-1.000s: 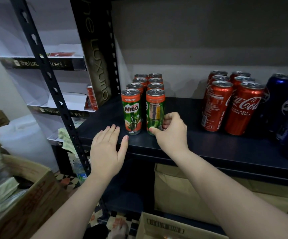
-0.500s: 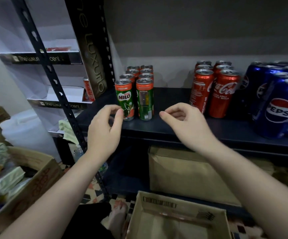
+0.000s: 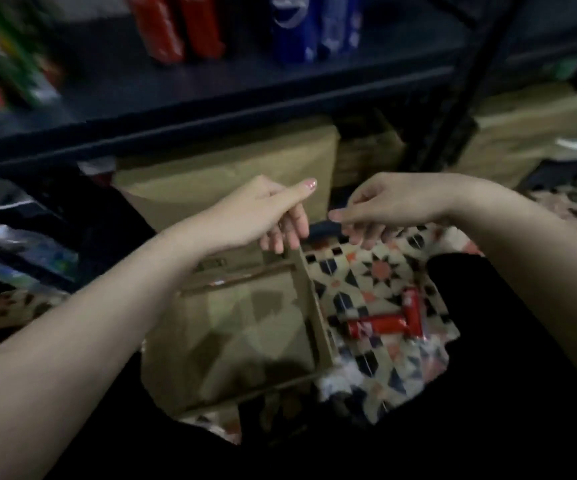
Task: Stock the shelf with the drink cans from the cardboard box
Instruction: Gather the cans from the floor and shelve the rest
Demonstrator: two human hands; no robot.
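A shallow cardboard box (image 3: 320, 327) lies on the patterned floor below me, and no cans show inside it. My left hand (image 3: 263, 213) hovers over the box's far edge, fingers hanging loosely, holding nothing. My right hand (image 3: 380, 206) hangs just right of it over the floor, also holding nothing. Two red cans (image 3: 387, 322) lie on their sides on the floor right of the box. On the dark shelf (image 3: 211, 88) above stand blurred green Milo cans (image 3: 0, 60), red cola cans (image 3: 176, 26) and blue Pepsi cans (image 3: 311, 26).
Closed cardboard cartons (image 3: 231, 168) sit under the shelf, with another carton (image 3: 529, 133) to the right. A black upright post (image 3: 460, 98) stands at the shelf's right end. Dark clutter (image 3: 27, 244) fills the lower left. The whole view is dim and motion-blurred.
My head has swung down from the shelf to the floor. Both hands have dropped away from the Milo cans and now hang above the box.
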